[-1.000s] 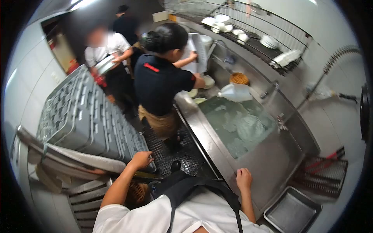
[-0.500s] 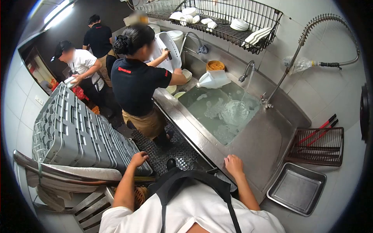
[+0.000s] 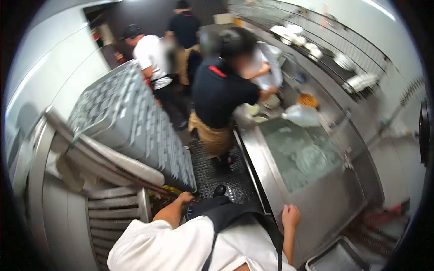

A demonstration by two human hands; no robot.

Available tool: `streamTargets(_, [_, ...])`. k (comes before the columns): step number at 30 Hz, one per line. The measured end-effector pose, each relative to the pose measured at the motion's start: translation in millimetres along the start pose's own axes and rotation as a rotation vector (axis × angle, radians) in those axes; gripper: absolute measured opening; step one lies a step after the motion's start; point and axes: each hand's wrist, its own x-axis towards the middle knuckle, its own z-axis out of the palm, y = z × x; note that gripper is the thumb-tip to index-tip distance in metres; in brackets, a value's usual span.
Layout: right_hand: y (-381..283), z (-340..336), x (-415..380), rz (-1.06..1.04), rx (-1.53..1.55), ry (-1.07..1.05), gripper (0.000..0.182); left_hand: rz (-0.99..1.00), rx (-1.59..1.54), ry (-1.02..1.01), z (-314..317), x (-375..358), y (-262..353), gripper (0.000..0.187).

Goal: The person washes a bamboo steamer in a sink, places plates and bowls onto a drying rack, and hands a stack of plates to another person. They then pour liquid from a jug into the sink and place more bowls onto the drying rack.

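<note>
My right hand (image 3: 290, 215) hangs over the front part of the steel sink counter (image 3: 325, 210), its fingers curled in with nothing showing in them. Low beside my dark apron (image 3: 226, 208) is my left hand (image 3: 185, 197), loosely closed, with no object visible in it; it is nearest to the stack of grey dish racks (image 3: 135, 122). Cloudy, foamy water (image 3: 303, 156) fills the sink basin ahead of my right hand. On the basin's far edge lies a translucent plastic jug (image 3: 302, 115), with a round orange-brown basket (image 3: 307, 100) behind it.
A co-worker in a dark shirt (image 3: 221, 97) stands at the sink, handling a white tub (image 3: 271, 56). Two other people are farther back. A wire shelf with white dishes (image 3: 346, 62) hangs above. A metal tray (image 3: 337, 257) lies lower right; a slatted rack (image 3: 115, 212) stands left.
My view has swung left, shifting the sink and racks rightward in it. My left hand is lower, nearer my apron; my right hand's fingers are more curled. The person in white has turned away.
</note>
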Motion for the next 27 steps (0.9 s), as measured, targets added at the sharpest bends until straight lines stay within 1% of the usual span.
streamTargets(2, [2, 6, 6, 0.008, -0.020, -0.048, 0.031, -0.321, -0.452, 0.082, -8, 6, 20, 0.033])
streamTargets(3, [1, 6, 7, 0.024, -0.032, -0.068, 0.031, -0.305, -0.513, 0.136, -5, 11, 19, 0.032])
streamTargets(5, [0, 7, 9, 0.045, -0.054, -0.095, 0.032, -0.339, -0.635, 0.138, -17, 8, 38, 0.032])
streamTargets(8, [2, 7, 12, 0.053, -0.077, -0.116, 0.033, -0.377, -0.619, 0.126, -17, 6, 54, 0.032])
streamTargets(11, [4, 11, 15, 0.052, -0.088, -0.100, 0.035, -0.338, -0.522, 0.086, -13, -3, 57, 0.027])
streamTargets(12, [8, 14, 14, 0.048, -0.084, -0.090, 0.036, -0.328, -0.508, 0.059, -5, -3, 49, 0.029])
streamTargets(15, [12, 17, 15, 0.067, -0.067, -0.099, 0.037, -0.330, -0.350, 0.071, 9, -13, 36, 0.032])
streamTargets(18, [9, 19, 14, 0.050, -0.043, -0.071, 0.036, -0.437, -0.359, -0.007, 10, -26, 33, 0.034])
streamTargets(21, [17, 22, 10, 0.016, 0.018, -0.003, 0.033, -0.352, -0.373, 0.070, 29, -27, 16, 0.029])
streamTargets(24, [14, 21, 9, 0.049, 0.017, 0.057, 0.034, -0.383, -0.395, 0.010, 36, -22, 12, 0.028])
streamTargets(27, [13, 18, 9, 0.079, 0.063, 0.094, 0.034, -0.360, -0.377, -0.019, 36, -18, 17, 0.028])
